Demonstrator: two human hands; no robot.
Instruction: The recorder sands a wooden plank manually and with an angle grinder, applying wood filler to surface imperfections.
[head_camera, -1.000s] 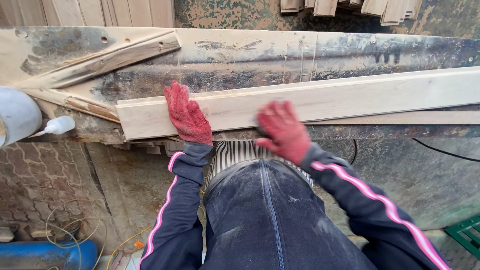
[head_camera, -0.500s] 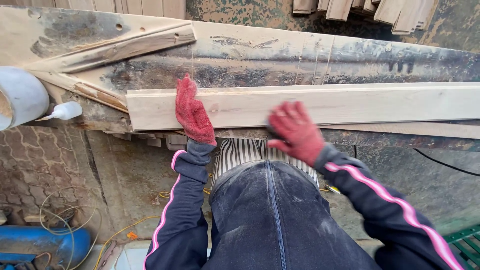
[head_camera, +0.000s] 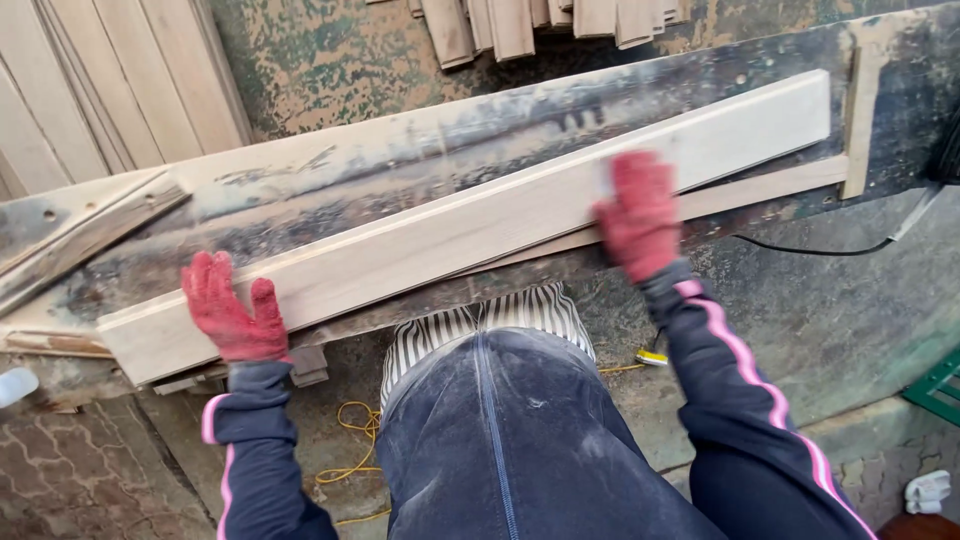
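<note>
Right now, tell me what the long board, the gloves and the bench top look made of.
Long board: pale bare wood, unfinished, faint grain showing. Gloves on the left hand and right hand: red knitted fabric, seemingly. Bench top: probably wood; dark, worn and dust-smeared, so uncertain.

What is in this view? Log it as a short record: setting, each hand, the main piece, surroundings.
setting: dusty, worn workbench seen from above, outdoors on paving
left hand: red glove, flat on the near left end of the pale plank
right hand: red glove, blurred, pressed on the plank farther right
plank: long, light wood, lying slanted across the bench
clothing: dark jacket with pink sleeve stripes
surroundings: stacked boards at upper left, yellow cord on the ground, black cable at right
</note>
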